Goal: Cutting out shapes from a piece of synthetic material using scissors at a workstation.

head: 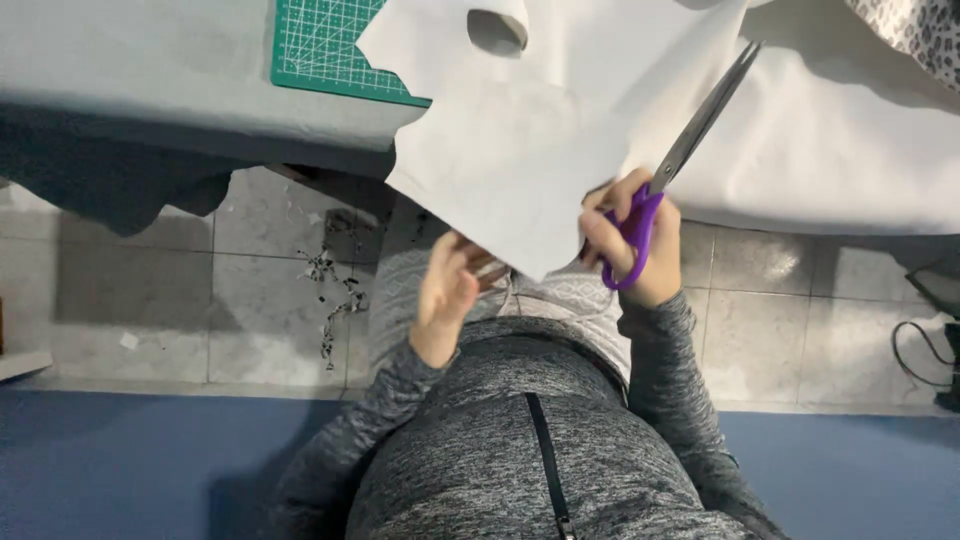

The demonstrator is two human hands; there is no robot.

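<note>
My right hand (632, 240) grips purple-handled scissors (690, 140), whose long grey blades point up and to the right across a large white sheet (520, 150). The blades look nearly closed along the sheet's cut edge. My left hand (448, 290) holds the sheet's lower edge from underneath, fingers partly hidden behind the paper. The sheet has an oval hole (497, 32) near its top and hangs off the table edge over my lap.
A green cutting mat (325, 50) lies on the grey table (130, 70) at upper left. More white material (850, 150) covers the right side. Scraps (335, 290) lie on the tiled floor. A black cable (925, 350) sits at far right.
</note>
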